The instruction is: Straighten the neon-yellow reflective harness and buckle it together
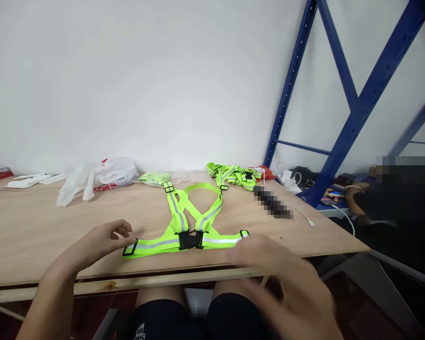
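Observation:
A neon green reflective harness (177, 212) lies spread on the wooden table (31, 236), its black buckle (190, 240) fastened at the front middle. My left hand (101, 243) rests at the harness's left end, thumb and fingers apart, its fingertips beside the black slider (130, 247). Blurred by motion, my right hand (283, 278) is at the right end of the waist strap, near the other slider (244, 233), with thumb and fingers spread and nothing visible between them.
Behind the harness lie a bundle of green straps (233, 174), a bagged green item (155, 178) and a white plastic bag (118, 171). White gloves (76, 182) are at the left. A blue metal frame (340, 137) and a person in dark clothing (403, 203) are at the right.

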